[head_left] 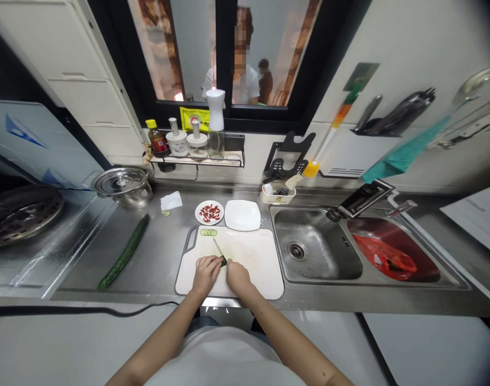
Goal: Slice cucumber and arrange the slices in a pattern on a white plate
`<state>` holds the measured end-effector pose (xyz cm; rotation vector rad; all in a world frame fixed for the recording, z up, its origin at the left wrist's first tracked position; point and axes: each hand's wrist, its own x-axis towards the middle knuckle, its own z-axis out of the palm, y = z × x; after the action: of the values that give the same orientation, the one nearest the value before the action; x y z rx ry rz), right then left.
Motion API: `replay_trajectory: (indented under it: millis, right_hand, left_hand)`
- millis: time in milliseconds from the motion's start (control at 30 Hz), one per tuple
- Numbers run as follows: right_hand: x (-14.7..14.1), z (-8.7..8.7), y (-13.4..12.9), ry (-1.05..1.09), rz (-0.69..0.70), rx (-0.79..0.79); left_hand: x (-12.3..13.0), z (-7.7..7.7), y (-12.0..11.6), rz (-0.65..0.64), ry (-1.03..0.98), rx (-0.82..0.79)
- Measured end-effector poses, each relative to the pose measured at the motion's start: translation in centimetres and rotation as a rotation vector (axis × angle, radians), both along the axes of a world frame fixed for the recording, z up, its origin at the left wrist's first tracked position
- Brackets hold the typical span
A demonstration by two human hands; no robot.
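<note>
Cucumber piece (224,262) pinched in my left hand (207,272), knife (217,246) gripped in my right hand (237,277), over the white board (261,260)!

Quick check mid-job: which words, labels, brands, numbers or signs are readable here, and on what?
None is sharp enough to quote.
Yellow packet: print too small to read.
Yellow-capped bottle: label too small.
White sheet, far right: lettering blurred.
Cutting board: faint mark near its upper right corner, unreadable.
</note>
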<state>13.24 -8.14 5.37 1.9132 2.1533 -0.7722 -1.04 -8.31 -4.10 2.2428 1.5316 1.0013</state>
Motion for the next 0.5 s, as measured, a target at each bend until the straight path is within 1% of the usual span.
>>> replay_trajectory:
  millis: [267, 367, 500]
  right_hand:
    - [-0.4, 0.0, 0.7, 0.020, 0.001, 0.026]
    - [-0.1, -0.2, 0.3, 0.019, 0.002, 0.039]
    - [0.5, -0.5, -0.9, -0.020, 0.030, 0.045]
  left_hand:
    - [-0.1, 0.1, 0.0, 0.001, 0.019, 0.011]
    - [-0.1, 0.0, -0.1, 0.000, 0.022, 0.017]
    - [-0.2, -0.2, 0.0, 0.000, 0.014, 0.024]
